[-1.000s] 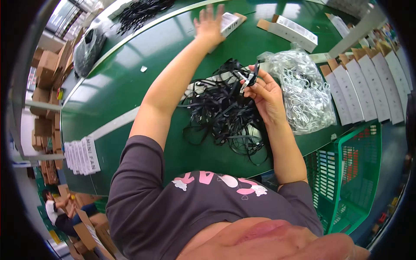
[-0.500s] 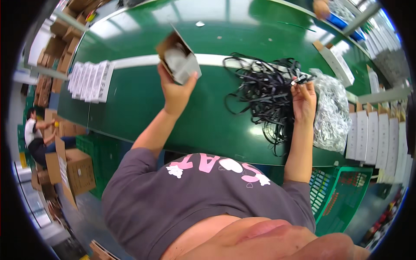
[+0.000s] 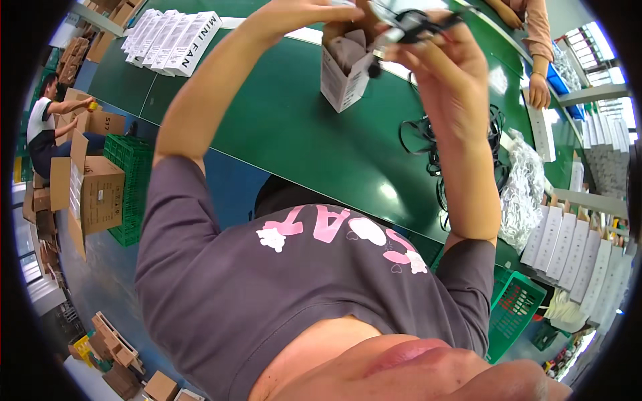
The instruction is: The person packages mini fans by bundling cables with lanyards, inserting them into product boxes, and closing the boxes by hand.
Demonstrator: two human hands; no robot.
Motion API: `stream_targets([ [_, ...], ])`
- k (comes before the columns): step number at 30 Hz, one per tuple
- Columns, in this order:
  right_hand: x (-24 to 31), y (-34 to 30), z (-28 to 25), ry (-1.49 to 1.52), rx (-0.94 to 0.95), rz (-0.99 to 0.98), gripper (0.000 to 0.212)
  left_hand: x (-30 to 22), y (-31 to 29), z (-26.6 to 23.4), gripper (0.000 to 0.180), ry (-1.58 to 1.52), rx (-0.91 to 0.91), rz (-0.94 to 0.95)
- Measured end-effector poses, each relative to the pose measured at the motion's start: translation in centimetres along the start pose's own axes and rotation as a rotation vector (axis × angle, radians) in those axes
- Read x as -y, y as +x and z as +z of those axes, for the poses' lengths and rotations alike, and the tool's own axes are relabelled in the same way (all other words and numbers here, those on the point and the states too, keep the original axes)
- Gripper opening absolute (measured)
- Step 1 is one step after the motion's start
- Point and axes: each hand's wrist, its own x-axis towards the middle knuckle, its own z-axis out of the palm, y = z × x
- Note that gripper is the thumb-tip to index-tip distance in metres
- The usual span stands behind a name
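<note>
A small white box (image 3: 342,83) with its brown inside showing stands open-topped in front of me, tilted slightly. Something pale grey-brown (image 3: 346,52) sits inside it. My left hand (image 3: 304,15) is at the box's upper rim, its fingers against a raised flap and partly cut off by the picture's top edge. Just right of the opening, my right hand (image 3: 445,67) pinches a bundled black cable (image 3: 411,28) with a metal plug end. Beyond my right wrist lies a heap of loose black cables (image 3: 418,137), partly hidden by my forearm.
White printed boxes (image 3: 190,43) lie in a row at the far left of the green table (image 3: 281,113). Clear plastic bags (image 3: 523,194) are piled at the right, beside upright white boxes (image 3: 565,247). A green crate (image 3: 515,301) stands below. Another person's arm (image 3: 538,50) reaches in at the far right.
The right hand has lifted a black cable from the heap and brought it left to the box. The left hand has moved up to the box's rim. My view has shifted.
</note>
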Motion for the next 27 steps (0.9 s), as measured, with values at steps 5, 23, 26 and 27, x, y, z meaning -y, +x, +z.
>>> stream_targets([
  [5, -3.9, 2.9, 0.4, -0.02, -0.074, -0.006, 0.016, 1.8, 5.3, -3.1, 0.049, 0.104, 0.567, -0.31],
  [23, -1.3, 2.4, 0.6, -1.602, 0.403, -0.288, 0.009, -3.6, 1.0, -1.6, 0.038, 0.77, 0.488, -0.178],
  [26, -1.4, 2.2, 0.7, -1.671, 0.417, -0.33, 0.011, -4.3, 0.4, -1.2, 0.043, 0.757, 0.458, -0.167],
  [27, -0.9, 2.1, 0.7, -1.684, 0.523, -0.322, 0.013, -4.7, 0.4, -1.1, 0.043, 0.755, 0.461, -0.168],
])
